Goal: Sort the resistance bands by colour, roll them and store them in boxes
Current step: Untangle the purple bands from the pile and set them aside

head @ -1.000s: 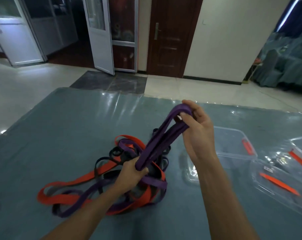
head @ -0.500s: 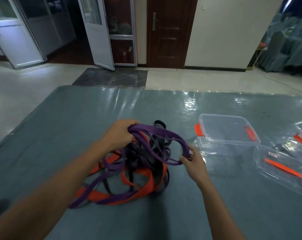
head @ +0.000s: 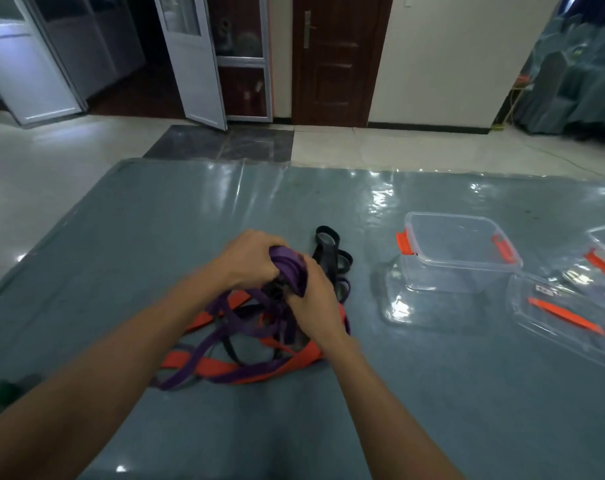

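Grey-blue table cover [head: 138, 237] lies bare to the left of and in front of the tangled pile of bands [head: 245, 344] at its middle. Left hand [head: 250, 259] and right hand [head: 316, 299] both clench a bunched purple band [head: 289, 268] just above the pile. Clear box [head: 456, 251] stands to the right, apart from the pile

Both hands now together over pile, right hand [head: 314, 299] closed in on left hand [head: 252, 258], purple band [head: 289, 268] bunched btwn them
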{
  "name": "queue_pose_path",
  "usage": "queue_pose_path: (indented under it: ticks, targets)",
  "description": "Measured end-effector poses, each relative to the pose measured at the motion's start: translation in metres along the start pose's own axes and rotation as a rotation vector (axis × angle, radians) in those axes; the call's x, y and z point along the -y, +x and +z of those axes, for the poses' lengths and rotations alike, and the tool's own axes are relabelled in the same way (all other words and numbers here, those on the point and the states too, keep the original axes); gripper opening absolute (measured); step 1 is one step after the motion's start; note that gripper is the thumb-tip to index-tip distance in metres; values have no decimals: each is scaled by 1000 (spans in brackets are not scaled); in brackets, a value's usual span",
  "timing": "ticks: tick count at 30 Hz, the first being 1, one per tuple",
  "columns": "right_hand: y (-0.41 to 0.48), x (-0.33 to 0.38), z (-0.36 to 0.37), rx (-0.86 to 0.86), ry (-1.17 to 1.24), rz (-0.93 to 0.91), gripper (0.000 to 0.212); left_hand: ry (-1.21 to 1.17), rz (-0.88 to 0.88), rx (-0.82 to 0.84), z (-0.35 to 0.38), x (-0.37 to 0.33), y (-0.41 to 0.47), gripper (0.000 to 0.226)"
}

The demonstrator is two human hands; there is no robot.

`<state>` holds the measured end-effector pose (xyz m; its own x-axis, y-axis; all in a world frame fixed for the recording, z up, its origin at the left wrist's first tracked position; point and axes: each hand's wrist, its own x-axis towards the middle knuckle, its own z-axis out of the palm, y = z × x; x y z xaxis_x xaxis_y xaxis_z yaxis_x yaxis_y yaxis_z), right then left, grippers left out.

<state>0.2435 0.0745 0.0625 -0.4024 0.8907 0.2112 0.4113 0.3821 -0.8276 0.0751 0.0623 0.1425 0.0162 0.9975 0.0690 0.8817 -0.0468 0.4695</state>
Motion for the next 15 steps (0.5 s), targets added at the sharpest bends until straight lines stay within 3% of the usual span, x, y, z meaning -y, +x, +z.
queue_pose_path:
  ticks: [2, 5, 10, 15]
  targets:
    - [-6, -1, 0, -66, -43, -21, 41, -1, 6, -2, -3, 14, -16, 37]
    - [-15, 9, -10, -42, -27, -5, 32, -114, 61, -31, 0, 29, -37, 40]
    - [-31, 29, -43, -95, -14, -18, 39, -284, 151, -48, 37, 36, -56, 41]
    - [-57, 30, -91, -214, -29, 47, 54, -413, 55, 39, 94, 27, -70, 36]
